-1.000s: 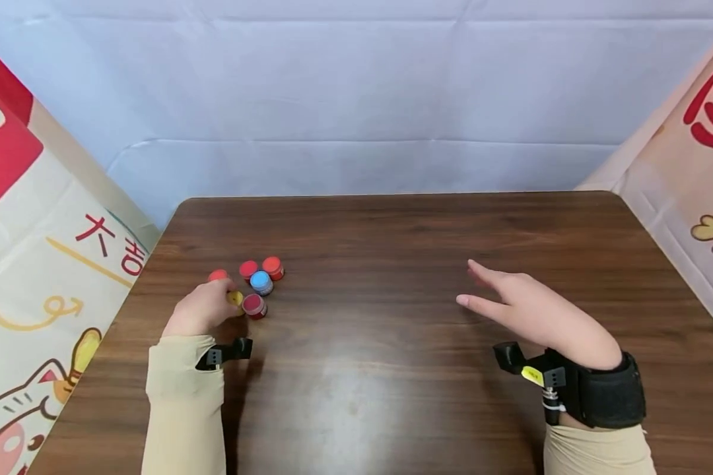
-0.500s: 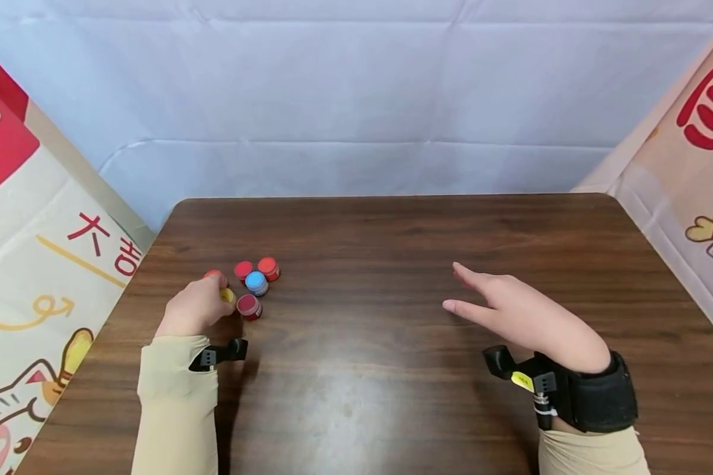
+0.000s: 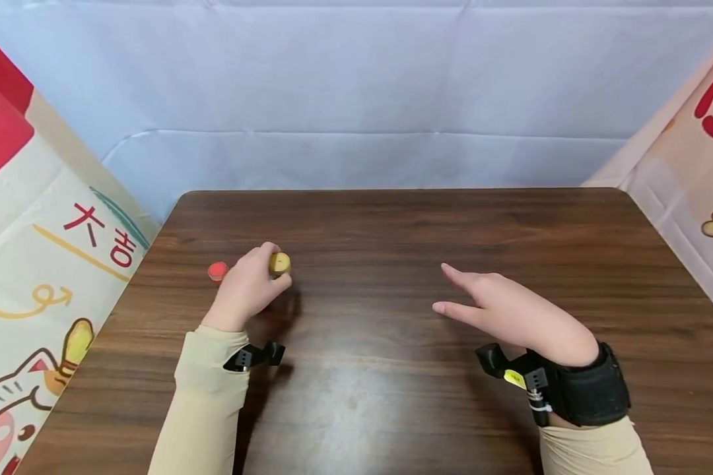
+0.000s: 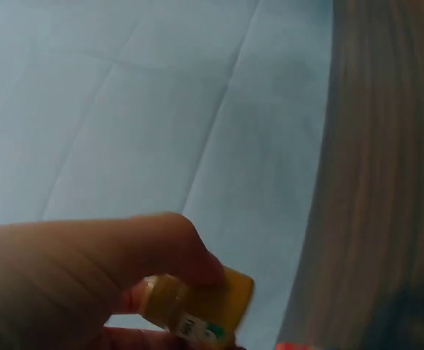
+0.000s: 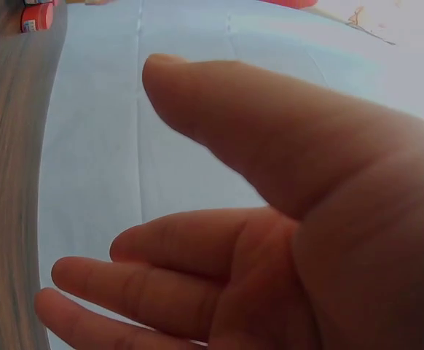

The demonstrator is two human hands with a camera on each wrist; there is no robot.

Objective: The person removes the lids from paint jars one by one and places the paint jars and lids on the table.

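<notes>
My left hand (image 3: 246,287) pinches a small paint jar with a yellow lid (image 3: 280,264) between thumb and fingers. In the left wrist view the yellow jar (image 4: 205,302) is tilted, with a white and green label on its side. A red-lidded jar (image 3: 217,271) stands just left of that hand. The hand and the held jar hide most of the other jars from the head view. Over the right half of the table my right hand (image 3: 499,310) is held with straight, spread fingers and nothing in them; the right wrist view shows its palm (image 5: 263,292).
The brown wooden table (image 3: 368,396) has a pale cloth (image 3: 356,99) hanging behind its far edge. Printed cloths (image 3: 95,277) stand along both sides. A red jar (image 5: 37,16) shows at the corner of the right wrist view.
My left hand has moved right and away from me with the yellow-lidded jar, lifting it from among the others. The right hand has stayed nearly still.
</notes>
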